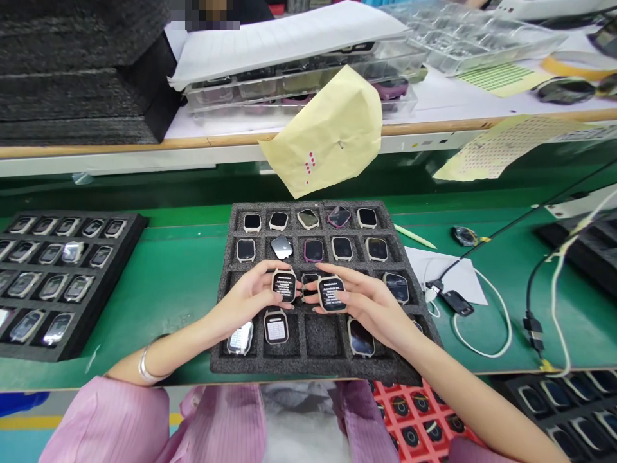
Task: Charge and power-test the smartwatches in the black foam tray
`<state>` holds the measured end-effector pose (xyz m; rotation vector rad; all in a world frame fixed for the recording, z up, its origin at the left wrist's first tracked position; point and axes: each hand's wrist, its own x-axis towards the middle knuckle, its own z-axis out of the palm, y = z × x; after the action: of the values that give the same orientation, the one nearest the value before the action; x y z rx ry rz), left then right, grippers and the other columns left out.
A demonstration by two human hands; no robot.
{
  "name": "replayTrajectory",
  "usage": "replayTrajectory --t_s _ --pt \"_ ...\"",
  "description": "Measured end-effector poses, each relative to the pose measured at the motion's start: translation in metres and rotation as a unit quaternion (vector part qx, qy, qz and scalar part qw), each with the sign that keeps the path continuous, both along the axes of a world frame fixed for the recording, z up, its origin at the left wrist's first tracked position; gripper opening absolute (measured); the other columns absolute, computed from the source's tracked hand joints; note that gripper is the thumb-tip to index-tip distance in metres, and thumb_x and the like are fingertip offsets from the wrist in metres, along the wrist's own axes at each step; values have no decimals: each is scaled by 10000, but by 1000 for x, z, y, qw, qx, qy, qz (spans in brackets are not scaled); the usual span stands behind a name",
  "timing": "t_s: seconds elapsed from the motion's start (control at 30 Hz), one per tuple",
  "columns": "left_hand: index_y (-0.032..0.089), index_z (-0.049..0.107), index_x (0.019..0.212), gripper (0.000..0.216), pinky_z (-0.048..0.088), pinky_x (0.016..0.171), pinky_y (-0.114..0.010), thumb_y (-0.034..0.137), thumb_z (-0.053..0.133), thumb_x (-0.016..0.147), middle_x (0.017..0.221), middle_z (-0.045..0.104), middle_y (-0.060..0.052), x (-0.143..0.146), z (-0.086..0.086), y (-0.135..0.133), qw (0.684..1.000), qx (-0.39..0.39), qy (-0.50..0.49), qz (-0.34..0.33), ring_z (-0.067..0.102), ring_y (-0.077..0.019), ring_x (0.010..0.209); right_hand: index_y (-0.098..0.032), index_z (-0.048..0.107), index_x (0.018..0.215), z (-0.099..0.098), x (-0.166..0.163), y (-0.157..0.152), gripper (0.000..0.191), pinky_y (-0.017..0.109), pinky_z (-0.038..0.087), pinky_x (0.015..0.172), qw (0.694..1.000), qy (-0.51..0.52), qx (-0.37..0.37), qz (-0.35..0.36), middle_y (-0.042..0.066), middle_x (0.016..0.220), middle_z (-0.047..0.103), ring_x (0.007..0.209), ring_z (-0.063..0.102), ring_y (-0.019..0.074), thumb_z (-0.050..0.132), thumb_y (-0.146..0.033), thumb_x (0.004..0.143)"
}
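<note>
A dark foam tray (318,357) with square pockets lies on the green bench in front of me, most pockets holding smartwatch bodies. My left hand (253,296) is closed on a beige-rimmed watch body (284,285) whose screen shows white text. My right hand (373,302) grips a second watch body (331,293) with a similar lit text screen. Both watches are held just above the tray's third row, close side by side. Another watch with a keypad-like screen (276,326) sits in the pocket below my left hand.
A second foam tray of watches (103,273) lies at the left. White and black cables with a charger puck (457,302) lie at the right. A yellow sticker sheet (332,135) hangs from the raised shelf behind, which carries clear plastic trays (308,71). A red tray (409,418) sits below.
</note>
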<state>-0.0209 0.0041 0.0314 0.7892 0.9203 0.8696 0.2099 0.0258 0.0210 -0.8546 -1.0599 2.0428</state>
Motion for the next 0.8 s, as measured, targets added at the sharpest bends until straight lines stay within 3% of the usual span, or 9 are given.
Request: replayTrajectory --t_s 0.27,0.43,0.5,0.57,0.7,0.8 --pt "163 587 1078 317 578 804 -372 167 655 768 965 700 -76 0 0 -1 1000 19 22 -9 659 -214 946 -236 579 1286 2 -2 -3 443 432 572 904 994 -77 75 13 79 1173 692 1025 684 245 700 -263 861" --pt "164 587 1070 305 588 783 -362 173 670 777 962 707 -77 -4 0 -3 999 23 21 -9 679 -214 917 -263 361 1454 4 4 -11 724 458 448 1057 987 -51 114 97 94 1346 575 1220 565 244 722 -210 828" --pt "163 575 1075 303 587 788 -362 171 667 786 999 710 -96 -6 1 -4 1000 20 21 -9 679 -231 966 -261 293 1481 3 9 -15 711 448 447 1054 976 -97 143 133 95 1304 600 1210 572 233 656 -198 873" --pt "159 565 1078 301 588 791 -362 175 669 796 1028 712 -114 -8 1 -5 1000 20 21 -7 675 -245 1008 -252 347 1445 2 12 -19 622 445 478 1013 945 -191 213 159 93 1233 633 1139 613 237 615 -185 887" --pt "150 560 1071 311 594 776 -362 214 696 799 1015 718 -125 -7 1 -6 999 27 19 -7 682 -256 1004 -201 537 1267 -2 12 -22 469 488 478 959 820 -345 423 172 127 1202 583 1110 559 296 664 -169 816" --pt "148 560 1046 317 599 742 -346 251 717 791 972 724 -116 -5 1 -5 999 31 18 -7 700 -239 932 -180 553 1273 -1 11 -23 477 489 483 914 747 -392 503 189 144 1155 538 1088 525 309 671 -185 811"
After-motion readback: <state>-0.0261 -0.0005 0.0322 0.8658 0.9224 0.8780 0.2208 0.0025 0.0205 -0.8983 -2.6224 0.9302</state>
